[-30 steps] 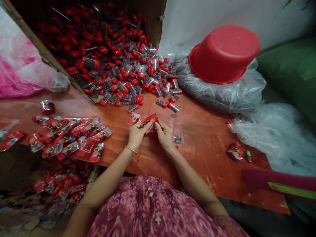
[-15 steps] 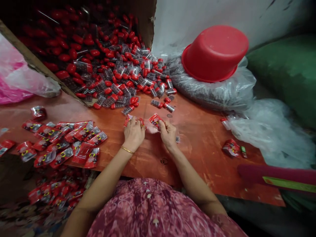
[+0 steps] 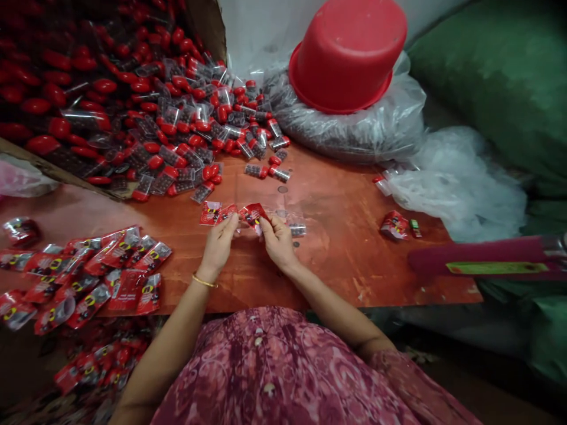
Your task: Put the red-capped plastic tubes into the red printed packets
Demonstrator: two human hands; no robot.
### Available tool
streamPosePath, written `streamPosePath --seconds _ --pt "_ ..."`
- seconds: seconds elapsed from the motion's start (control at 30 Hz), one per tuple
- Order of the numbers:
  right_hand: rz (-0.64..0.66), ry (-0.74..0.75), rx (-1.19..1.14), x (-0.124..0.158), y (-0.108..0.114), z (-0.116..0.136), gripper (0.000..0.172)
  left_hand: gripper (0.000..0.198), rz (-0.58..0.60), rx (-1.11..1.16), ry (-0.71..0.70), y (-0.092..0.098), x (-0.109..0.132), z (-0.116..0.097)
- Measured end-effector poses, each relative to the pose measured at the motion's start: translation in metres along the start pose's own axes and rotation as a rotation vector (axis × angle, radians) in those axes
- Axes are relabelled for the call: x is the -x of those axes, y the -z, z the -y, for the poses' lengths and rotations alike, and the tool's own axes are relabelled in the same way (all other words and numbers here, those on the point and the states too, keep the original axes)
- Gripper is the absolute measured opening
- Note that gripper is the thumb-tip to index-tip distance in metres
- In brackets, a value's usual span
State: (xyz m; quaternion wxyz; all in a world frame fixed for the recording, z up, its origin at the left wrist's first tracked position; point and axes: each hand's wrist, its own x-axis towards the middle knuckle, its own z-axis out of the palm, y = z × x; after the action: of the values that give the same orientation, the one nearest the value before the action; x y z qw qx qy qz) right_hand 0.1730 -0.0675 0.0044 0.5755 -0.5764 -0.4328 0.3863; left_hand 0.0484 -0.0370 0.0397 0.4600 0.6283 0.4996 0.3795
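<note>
Head view: glossy red packet between both hands' fingertips.

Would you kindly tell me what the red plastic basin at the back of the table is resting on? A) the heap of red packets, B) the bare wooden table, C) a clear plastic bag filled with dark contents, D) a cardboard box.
C: the red basin sits upside down on a clear plastic bag of dark contents, behind the orange table.
</note>
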Motion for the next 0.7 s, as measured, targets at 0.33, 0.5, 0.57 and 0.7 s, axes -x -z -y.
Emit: streamPosePath --seconds 0.33,0.5,0.57,0.7 --pt "0.101 0.318 0.537 0.011 0.053 0.007 0.031 0.034 -0.235 0.417 0.335 -0.005 0.014 0.003" --pt "0.145 0.38 1.066 -0.002 0.118 -0.011 0.063 0.034 -0.279 0.503 0.392 -0.01 0.013 0.007" --pt "0.215 0.384 1.128 -0.002 0.125 -0.019 0.067 0.032 -0.279 0.525 0.381 -0.017 0.013 0.008" --pt "0.214 0.403 1.106 0.003 0.114 -0.018 0.062 0.031 -0.258 0.556 0.315 -0.029 0.017 0.013"
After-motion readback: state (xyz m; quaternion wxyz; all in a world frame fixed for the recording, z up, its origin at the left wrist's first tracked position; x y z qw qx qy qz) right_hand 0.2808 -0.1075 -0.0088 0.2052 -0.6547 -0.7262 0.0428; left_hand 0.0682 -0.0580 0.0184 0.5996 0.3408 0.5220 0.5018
